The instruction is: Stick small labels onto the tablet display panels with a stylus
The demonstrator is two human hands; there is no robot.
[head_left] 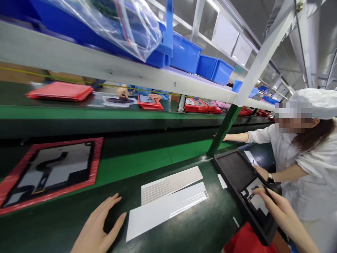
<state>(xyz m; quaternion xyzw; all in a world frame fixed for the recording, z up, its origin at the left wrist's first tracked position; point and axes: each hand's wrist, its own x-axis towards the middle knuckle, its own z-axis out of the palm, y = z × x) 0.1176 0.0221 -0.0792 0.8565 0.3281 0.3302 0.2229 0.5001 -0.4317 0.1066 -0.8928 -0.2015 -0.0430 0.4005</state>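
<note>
My left hand hovers over or rests on the dark green bench, thumb and fingers apart, with nothing in it. Just right of it lie two white label sheets, one printed with rows of small rectangles. My right hand reaches over a black foam tray. Its fingertips are drawn together at a flat grey-and-black panel lying in the tray's near recess. A dark sliver shows by these fingers; whether they hold it or the panel's part is too small to make out.
Left, a similar panel lies on red wrap over the green conveyor belt. A green-and-white post rises beside the tray. Blue bins fill the shelf above. A co-worker in white stands right, one hand at the tray; other hands work across the line.
</note>
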